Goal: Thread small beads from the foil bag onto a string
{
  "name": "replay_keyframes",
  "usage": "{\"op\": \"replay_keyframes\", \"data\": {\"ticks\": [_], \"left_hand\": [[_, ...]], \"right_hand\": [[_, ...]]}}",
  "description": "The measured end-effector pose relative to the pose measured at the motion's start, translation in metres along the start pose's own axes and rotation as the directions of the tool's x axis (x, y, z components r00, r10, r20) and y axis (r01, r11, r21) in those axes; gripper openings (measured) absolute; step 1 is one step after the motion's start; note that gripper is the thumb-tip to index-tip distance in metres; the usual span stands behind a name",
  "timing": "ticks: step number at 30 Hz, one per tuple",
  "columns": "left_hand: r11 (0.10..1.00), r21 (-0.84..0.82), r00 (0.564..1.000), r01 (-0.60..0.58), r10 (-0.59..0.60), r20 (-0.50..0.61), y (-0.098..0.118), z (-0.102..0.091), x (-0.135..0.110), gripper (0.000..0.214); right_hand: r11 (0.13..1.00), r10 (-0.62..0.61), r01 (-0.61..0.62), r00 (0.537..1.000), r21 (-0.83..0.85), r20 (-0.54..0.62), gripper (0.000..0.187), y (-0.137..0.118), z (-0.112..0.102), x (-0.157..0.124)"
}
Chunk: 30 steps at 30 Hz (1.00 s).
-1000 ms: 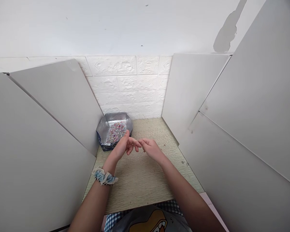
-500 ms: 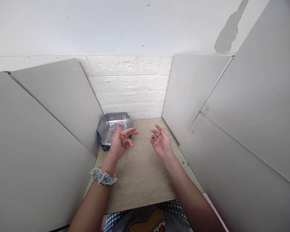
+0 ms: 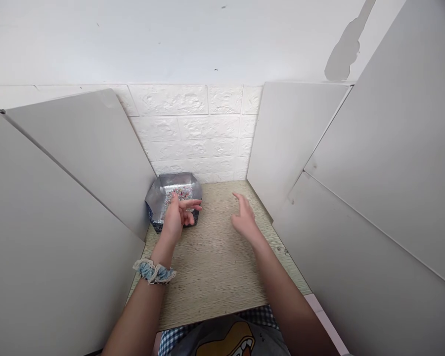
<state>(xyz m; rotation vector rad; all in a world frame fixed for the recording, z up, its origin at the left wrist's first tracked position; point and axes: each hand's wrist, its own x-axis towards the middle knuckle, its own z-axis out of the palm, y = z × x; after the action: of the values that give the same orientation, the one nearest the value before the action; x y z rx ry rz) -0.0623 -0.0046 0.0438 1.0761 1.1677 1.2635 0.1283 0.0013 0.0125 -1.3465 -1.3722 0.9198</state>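
Note:
My left hand (image 3: 176, 220) hovers in front of a folded box (image 3: 154, 200) with a silvery inside and a dark blue outside. Its thumb points up and its fingers stretch to the right, spread, with nothing visible in them. Many small multicoloured beads (image 3: 181, 192) lie in the box, partly hidden behind that hand. Over the right part of the wood-grain table (image 3: 215, 267), my right hand (image 3: 244, 217) is raised with its back turned up. A gap shows between its thumb and extended index finger; the palm is hidden.
Grey-white panels stand on the left (image 3: 85, 148) and right (image 3: 296, 133) of the table. A white brick-patterned wall (image 3: 193, 126) closes the back. Small shiny metal bits (image 3: 282, 249) sit at the table's right edge. A blue scrunchie (image 3: 154, 271) circles my left wrist.
My right hand has rolled from palm up to back up, so a small dark spot seen at its fingers is now hidden. My left hand keeps nearly the same pose; the view shifts slightly.

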Motion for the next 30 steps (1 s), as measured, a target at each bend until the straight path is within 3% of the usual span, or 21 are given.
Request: {"op": "replay_keyframes", "data": {"ticks": [3, 5, 7, 9, 10, 12, 15, 19, 24, 25, 27, 28, 30], "left_hand": [[0.999, 0.015, 0.979, 0.037, -0.039, 0.202, -0.008, 0.007, -0.001, 0.074], [0.998, 0.032, 0.928, 0.06, -0.067, 0.367, -0.013, 0.012, -0.003, 0.077], [0.997, 0.055, 0.874, 0.058, -0.078, 0.479, -0.016, 0.017, -0.005, 0.078], [0.998, 0.051, 0.854, 0.043, -0.063, 0.516, -0.017, 0.019, -0.006, 0.078], [0.998, 0.042, 0.857, 0.036, -0.052, 0.513, -0.017, 0.018, -0.007, 0.077], [0.999, 0.032, 0.874, 0.024, -0.037, 0.485, -0.016, 0.015, -0.006, 0.077], [0.997, 0.071, 0.905, 0.021, -0.05, 0.422, -0.015, 0.011, -0.003, 0.075], [0.997, 0.068, 0.925, 0.035, -0.058, 0.374, -0.013, 0.011, -0.002, 0.074], [0.996, -0.084, 0.981, 0.038, -0.021, 0.192, -0.002, 0.008, -0.002, 0.078], [0.993, -0.113, 0.991, 0.027, -0.011, 0.136, 0.0, 0.006, -0.002, 0.079], [0.989, -0.147, 0.999, 0.005, 0.002, 0.044, 0.003, 0.002, -0.002, 0.078], [0.989, -0.15, 1.0, -0.001, 0.004, 0.017, 0.004, 0.001, -0.001, 0.077], [0.991, -0.134, 1.0, 0.005, -0.003, 0.015, 0.004, 0.0, -0.001, 0.077]], "right_hand": [[0.996, -0.083, 0.076, 0.967, 0.04, 0.239, 0.076, -0.005, 0.01, -0.011], [0.986, -0.148, 0.113, 0.926, 0.119, 0.349, 0.076, -0.007, 0.015, -0.017], [0.986, -0.165, 0.132, 0.882, 0.105, 0.441, 0.055, -0.007, 0.019, -0.019], [0.988, -0.14, 0.151, 0.858, 0.017, 0.495, 0.022, -0.005, 0.021, -0.017], [0.988, -0.126, 0.151, 0.867, -0.014, 0.482, 0.018, -0.005, 0.021, -0.016], [0.996, -0.087, 0.088, 0.926, 0.016, 0.366, 0.03, -0.004, 0.019, -0.012], [0.947, 0.022, -0.07, 0.987, 0.313, 0.157, 0.035, -0.006, 0.014, -0.007], [0.711, 0.11, -0.128, 0.991, 0.691, 0.07, 0.036, -0.01, 0.006, -0.003], [0.428, 0.323, -0.082, 0.944, 0.9, -0.068, 0.031, -0.003, -0.011, 0.008], [0.43, 0.36, -0.059, 0.926, 0.901, -0.111, 0.029, -0.001, -0.014, 0.01], [0.571, 0.376, -0.024, 0.897, 0.821, -0.235, 0.029, 0.0, -0.016, 0.011], [0.69, 0.332, -0.006, 0.891, 0.724, -0.308, 0.032, -0.001, -0.015, 0.009], [0.899, 0.109, 0.086, 0.905, 0.429, -0.411, 0.043, -0.003, -0.009, 0.004]]}}
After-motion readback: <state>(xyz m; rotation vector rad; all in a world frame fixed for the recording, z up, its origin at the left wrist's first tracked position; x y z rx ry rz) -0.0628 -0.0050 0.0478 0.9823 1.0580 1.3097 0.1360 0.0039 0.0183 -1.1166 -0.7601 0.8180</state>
